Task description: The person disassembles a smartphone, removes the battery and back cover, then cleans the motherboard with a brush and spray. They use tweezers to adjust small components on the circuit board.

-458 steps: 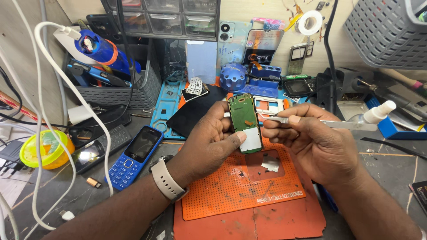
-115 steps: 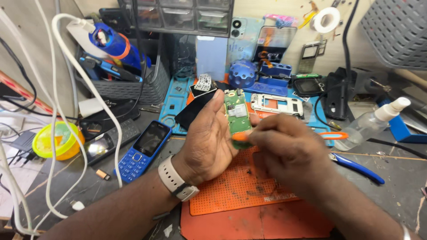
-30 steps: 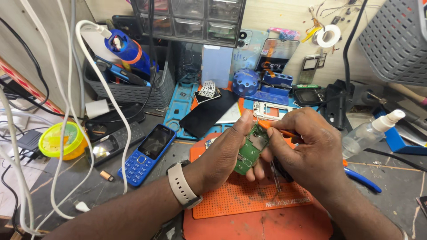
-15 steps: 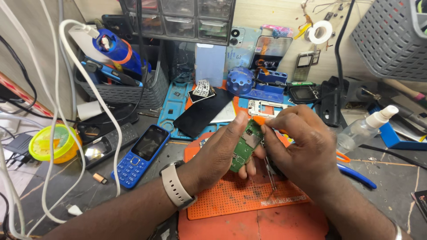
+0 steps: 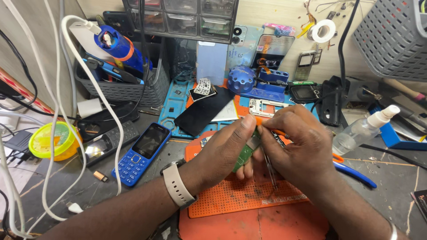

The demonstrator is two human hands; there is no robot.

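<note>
The left hand (image 5: 224, 153) pinches a bare green circuit board (image 5: 246, 153) above the orange mat (image 5: 249, 200) near the workbench's front edge, while the right hand (image 5: 296, 151) grips tweezers (image 5: 269, 171) against it (casing off, board unfinished, reassembly seemingly remaining).

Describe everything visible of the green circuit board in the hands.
The green circuit board is a small flat board, mostly hidden by fingers. Its green face shows a grey metal patch near the top. It is held tilted above the orange perforated mat, pinched by the left hand, while the right hand touches its upper edge and holds thin metal tweezers.
</note>
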